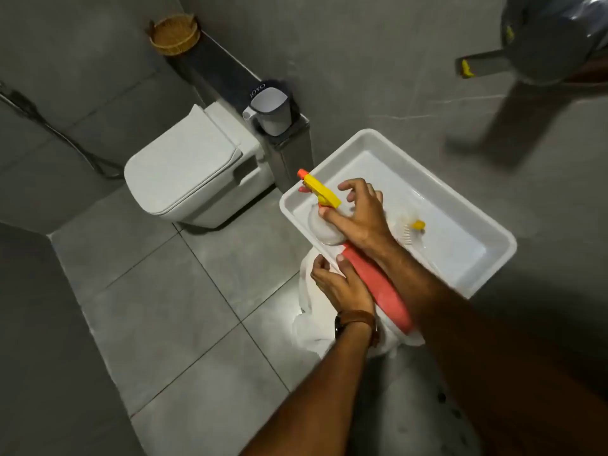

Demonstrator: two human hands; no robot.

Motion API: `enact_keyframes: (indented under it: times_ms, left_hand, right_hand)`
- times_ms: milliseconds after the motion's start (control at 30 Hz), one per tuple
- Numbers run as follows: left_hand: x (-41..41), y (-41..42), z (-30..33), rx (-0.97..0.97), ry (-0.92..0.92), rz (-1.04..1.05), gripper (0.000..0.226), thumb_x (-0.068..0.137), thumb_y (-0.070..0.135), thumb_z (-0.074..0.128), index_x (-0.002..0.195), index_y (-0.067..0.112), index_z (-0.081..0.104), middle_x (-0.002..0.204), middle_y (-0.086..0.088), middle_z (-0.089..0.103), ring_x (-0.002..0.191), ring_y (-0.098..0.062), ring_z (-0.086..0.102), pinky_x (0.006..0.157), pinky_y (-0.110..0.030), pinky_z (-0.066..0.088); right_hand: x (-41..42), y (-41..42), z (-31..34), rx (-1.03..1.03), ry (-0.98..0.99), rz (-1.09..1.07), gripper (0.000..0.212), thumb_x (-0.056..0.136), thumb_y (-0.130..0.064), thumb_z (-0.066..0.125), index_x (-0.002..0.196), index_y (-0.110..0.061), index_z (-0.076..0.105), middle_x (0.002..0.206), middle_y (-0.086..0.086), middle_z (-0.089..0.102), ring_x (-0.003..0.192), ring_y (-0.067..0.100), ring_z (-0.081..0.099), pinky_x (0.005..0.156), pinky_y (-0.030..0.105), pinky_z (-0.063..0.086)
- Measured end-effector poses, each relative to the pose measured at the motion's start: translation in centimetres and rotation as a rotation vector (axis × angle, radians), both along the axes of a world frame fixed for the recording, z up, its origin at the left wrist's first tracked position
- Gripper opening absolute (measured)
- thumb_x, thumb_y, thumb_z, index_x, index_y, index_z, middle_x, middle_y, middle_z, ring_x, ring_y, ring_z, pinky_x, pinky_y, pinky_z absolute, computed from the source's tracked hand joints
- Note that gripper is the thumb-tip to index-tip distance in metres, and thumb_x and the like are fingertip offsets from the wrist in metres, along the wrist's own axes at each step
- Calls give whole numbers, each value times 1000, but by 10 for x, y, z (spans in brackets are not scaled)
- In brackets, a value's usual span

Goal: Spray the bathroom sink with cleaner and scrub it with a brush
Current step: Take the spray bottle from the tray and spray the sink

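Note:
A white rectangular sink (362,139) fills the middle right. A spray bottle (378,284) with a pink body, yellow trigger head and orange nozzle lies tilted over the sink's front left rim, nozzle pointing far left. My right hand (365,215) wraps the bottle's neck just behind the trigger, fingers partly curled. My left hand (339,284), with a brown strap at the wrist, grips the pink body below the rim. A brush (411,230) with pale bristles and a yellow handle rests inside the basin, right of my right hand.
A white plastic bag (312,327) hangs under the bottle. A closed white toilet (184,162) stands left of the sink, beside a ledge holding a white bin (271,110) and a wicker basket (174,34). A round mirror (552,37) is at the top right. Grey tiles cover the floor.

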State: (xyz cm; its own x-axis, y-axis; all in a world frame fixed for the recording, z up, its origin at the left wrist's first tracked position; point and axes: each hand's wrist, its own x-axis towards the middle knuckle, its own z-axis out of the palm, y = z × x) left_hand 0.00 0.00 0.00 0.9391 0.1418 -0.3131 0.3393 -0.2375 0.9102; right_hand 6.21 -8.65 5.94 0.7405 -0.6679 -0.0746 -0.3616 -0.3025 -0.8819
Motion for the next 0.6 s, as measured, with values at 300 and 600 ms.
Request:
enact_keyframes:
  times_ms: [300, 600]
  left_hand:
    - [10, -15, -28, 27, 36, -107, 62, 103, 28, 39, 151, 45, 4, 147, -5, 49, 132, -28, 50, 112, -49, 39]
    - [11, -12, -18, -8, 2, -95, 59, 106, 33, 33, 157, 32, 3, 162, 5, 25, 147, -18, 29, 121, -30, 23]
  right_hand:
    - [40, 3, -14, 81, -13, 273, 59, 75, -6, 61, 126, -35, 64, 120, 3, 64, 113, 25, 51, 93, 31, 46]
    - [22, 5, 5, 397, -151, 144, 71, 70, 11, 52, 133, -19, 68, 108, -2, 75, 107, 14, 69, 80, 20, 53]
